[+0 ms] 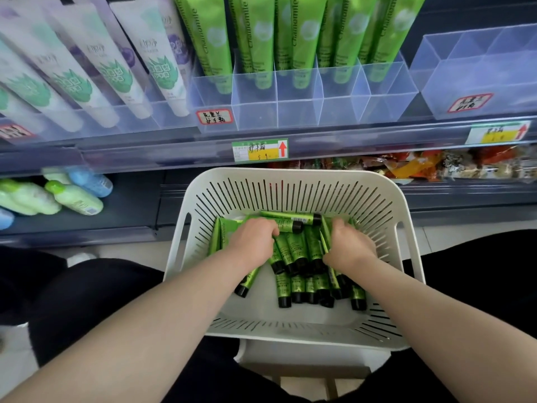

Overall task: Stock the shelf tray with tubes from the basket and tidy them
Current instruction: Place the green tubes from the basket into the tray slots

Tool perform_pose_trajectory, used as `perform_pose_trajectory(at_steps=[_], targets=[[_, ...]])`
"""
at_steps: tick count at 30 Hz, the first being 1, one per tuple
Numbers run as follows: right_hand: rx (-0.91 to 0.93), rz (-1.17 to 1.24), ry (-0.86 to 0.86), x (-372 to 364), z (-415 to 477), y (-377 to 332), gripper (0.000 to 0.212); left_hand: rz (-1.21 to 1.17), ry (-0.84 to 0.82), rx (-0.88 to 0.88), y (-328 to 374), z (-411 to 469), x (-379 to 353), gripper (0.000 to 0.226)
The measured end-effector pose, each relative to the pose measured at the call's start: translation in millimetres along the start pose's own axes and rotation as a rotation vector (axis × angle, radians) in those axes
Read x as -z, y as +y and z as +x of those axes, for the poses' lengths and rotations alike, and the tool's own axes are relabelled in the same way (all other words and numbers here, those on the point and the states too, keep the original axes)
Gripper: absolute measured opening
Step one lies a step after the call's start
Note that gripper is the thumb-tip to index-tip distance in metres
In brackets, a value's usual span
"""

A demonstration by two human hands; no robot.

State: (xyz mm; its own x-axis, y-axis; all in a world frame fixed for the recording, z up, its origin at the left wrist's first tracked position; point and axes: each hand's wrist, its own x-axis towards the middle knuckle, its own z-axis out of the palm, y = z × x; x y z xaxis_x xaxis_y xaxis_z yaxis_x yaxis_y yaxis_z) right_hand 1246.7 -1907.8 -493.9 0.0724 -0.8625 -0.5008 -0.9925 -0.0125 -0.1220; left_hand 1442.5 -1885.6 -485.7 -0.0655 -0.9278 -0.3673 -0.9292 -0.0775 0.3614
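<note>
A white slotted basket (290,176) sits right in front of the person, and both bare arms reach down into it. On its floor lies a loose pile of green tubes (299,253) with black caps, most with their caps pointing toward the person and a couple lying crosswise at the far side.

The left hand (252,242) is in the left half of the basket, fingers curled down and grasping tubes in the pile. The right hand (350,246) is in the right half, fingers closed round the flat ends of a few tubes.

Above and beyond the basket, a clear divided shelf tray (299,112) holds shelved tubes (308,39) of the same green, standing upright in its back compartments. A price label (260,149) hangs on the shelf edge just beyond the basket's far rim. Up and left of the basket are white tubes (116,68); level with it on the left lie bottles (74,196); beyond its right corner are snack packets (436,167).
</note>
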Motion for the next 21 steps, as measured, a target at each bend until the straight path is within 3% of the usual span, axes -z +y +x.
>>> perform_pose_trajectory(at_steps=[2,7,17,21], targets=[[0.059,0.004,-0.004,-5.8,-3.7,1.7,0.067,-0.010,-0.003,0.008,-2.6,1.2,0.6,0.033],[0.085,0.179,0.028,-12.4,0.3,0.1,0.033,-0.007,0.001,0.009,-4.7,0.6,-2.4,0.030],[0.069,0.221,-0.035,-14.3,9.9,-7.2,0.085,-0.002,-0.028,0.026,-10.2,0.9,-6.5,0.027],[0.085,0.120,-0.049,-13.2,10.4,-3.6,0.082,0.001,-0.034,0.049,-9.3,1.4,-8.2,0.026]])
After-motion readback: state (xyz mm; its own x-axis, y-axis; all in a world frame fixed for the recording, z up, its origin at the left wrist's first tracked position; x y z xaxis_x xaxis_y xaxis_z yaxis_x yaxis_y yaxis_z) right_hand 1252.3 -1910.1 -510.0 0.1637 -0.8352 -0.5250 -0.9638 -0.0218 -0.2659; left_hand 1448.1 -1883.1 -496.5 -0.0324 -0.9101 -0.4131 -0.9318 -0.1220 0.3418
